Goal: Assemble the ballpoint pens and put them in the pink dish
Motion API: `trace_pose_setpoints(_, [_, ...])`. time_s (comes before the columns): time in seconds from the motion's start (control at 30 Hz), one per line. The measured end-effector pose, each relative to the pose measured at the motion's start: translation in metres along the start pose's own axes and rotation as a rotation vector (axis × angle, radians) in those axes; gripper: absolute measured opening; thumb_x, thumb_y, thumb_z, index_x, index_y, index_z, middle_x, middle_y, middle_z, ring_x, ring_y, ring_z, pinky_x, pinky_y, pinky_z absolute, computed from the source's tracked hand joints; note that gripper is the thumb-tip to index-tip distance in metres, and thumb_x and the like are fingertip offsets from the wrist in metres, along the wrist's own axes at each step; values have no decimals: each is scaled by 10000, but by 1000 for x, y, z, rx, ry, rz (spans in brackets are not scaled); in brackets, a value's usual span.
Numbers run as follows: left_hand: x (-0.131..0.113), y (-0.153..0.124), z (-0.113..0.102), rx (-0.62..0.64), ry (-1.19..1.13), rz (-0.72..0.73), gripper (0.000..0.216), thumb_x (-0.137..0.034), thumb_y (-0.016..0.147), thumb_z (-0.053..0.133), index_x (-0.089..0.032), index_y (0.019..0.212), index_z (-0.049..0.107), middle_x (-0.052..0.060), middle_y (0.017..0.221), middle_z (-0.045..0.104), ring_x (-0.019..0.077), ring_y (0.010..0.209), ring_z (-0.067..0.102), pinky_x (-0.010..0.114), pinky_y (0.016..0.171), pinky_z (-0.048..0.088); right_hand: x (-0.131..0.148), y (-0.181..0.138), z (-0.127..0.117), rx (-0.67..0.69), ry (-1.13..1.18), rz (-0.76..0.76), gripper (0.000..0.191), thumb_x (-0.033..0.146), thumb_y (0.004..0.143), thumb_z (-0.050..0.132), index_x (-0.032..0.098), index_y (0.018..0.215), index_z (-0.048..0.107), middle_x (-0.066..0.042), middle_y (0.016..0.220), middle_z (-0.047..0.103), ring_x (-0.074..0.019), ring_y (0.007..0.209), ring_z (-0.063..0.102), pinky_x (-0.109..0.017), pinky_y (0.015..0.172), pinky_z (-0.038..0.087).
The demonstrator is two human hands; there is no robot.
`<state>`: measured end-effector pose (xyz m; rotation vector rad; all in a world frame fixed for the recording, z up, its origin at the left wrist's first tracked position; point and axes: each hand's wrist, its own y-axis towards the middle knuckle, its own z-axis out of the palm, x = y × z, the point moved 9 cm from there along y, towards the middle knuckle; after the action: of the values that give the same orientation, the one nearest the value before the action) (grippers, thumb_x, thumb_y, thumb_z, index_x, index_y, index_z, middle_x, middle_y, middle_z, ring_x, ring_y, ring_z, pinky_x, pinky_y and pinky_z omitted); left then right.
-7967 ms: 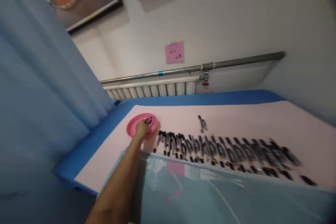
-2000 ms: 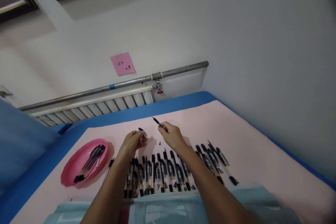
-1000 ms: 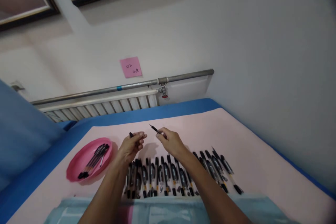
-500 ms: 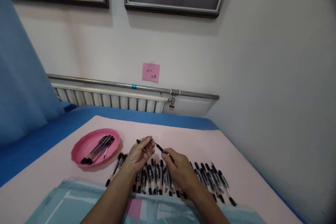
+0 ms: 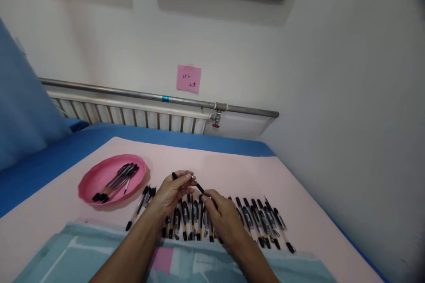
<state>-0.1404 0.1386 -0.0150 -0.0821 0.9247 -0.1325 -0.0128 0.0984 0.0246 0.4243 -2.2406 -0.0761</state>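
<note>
My left hand pinches the clear barrel of a black pen above a row of several black pens lying on the pink sheet. My right hand pinches the dark front part of the pen, its tip meeting the barrel end in my left fingers. A pink dish with several pens in it sits to the left of my left hand.
A blue mattress edge borders the pink sheet. A radiator and metal pipe run along the wall, with a pink note above. A pale blue-green cloth covers the near edge. The right wall stands close.
My hands have come together, the right one bringing its pen part to the barrel in my left. The view turned from the pink dish at left to face the wall squarely.
</note>
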Motion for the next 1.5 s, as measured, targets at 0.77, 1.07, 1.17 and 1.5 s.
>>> trace_pose_setpoints(0.77, [17,-4,8,32,208,-52,239,-241,619,716,-105,791,622,21,637,597,106,587,578,190,498,449,-10,-11,-1,-7,-116,47,243,306,887,343,201,828,554,-4,727,612,-116,642,535,-201,572,309])
trace_pose_setpoints(1.07, [24,-7,11,-54,69,-61,247,-201,556,755,-112,698,573,3,595,582,75,524,546,174,485,442,-9,-12,-1,-59,-294,19,244,279,899,321,194,786,520,-14,734,613,-116,627,542,-200,558,290])
trace_pose_setpoints(1.17, [28,-6,10,-54,38,-83,256,-202,561,752,-119,705,558,-9,569,567,65,496,524,167,467,424,-9,-13,-1,-67,-319,14,236,269,901,324,197,793,521,-8,726,615,-117,631,549,-202,556,286])
trace_pose_setpoints(1.5, [33,-3,8,-77,61,-93,343,-248,534,766,-151,645,457,-89,508,383,3,383,282,129,315,186,-10,-12,-1,-114,-456,-9,219,257,899,343,188,812,532,-16,758,635,-130,661,569,-224,569,271])
